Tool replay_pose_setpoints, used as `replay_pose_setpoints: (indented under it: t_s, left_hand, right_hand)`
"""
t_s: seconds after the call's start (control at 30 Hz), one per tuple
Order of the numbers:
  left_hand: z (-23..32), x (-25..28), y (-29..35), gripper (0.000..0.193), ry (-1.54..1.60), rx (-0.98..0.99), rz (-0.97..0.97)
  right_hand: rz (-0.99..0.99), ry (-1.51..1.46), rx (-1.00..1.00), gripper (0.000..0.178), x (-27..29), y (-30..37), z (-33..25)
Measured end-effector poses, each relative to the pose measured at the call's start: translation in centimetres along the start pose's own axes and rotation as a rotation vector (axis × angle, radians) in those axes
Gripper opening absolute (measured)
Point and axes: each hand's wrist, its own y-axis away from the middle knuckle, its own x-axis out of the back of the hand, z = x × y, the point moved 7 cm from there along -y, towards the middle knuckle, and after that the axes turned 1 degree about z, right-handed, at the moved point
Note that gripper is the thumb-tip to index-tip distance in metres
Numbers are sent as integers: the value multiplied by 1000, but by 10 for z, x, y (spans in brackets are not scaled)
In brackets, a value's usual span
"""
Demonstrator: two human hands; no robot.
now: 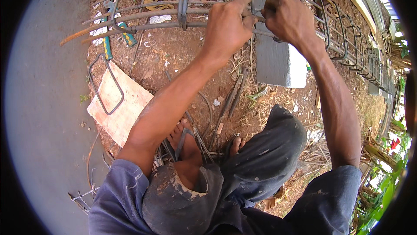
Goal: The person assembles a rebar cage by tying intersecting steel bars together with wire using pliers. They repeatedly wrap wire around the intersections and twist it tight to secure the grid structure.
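Above the red dirt, the rebar cage (182, 13) lay lengthwise, running off to the right. Both hands met at one of its upper bars: the left hand (228, 24) was clenched on the bar with the forefinger stretched along it, and the right hand (289, 18) was closed on the same bar just beside it, knuckles up. Below, a grey block (278, 61) sat under the cage, a loose stirrup (106, 83) lay on a board (126, 113), and green-handled pliers (126, 35) rested at left.
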Motion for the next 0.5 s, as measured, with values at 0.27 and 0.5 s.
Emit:
replay_pose_setpoints:
  t_s: [0.27,0.5]
  left_hand:
    - [-8,1,-10,39,-20,0,-191]
    - [-6,3,-5,44,-33,-82,-144]
  right_hand:
    - [-124,-406,-25,17,-36,15,11]
    - [137,-351,-18,16,-24,21,8]
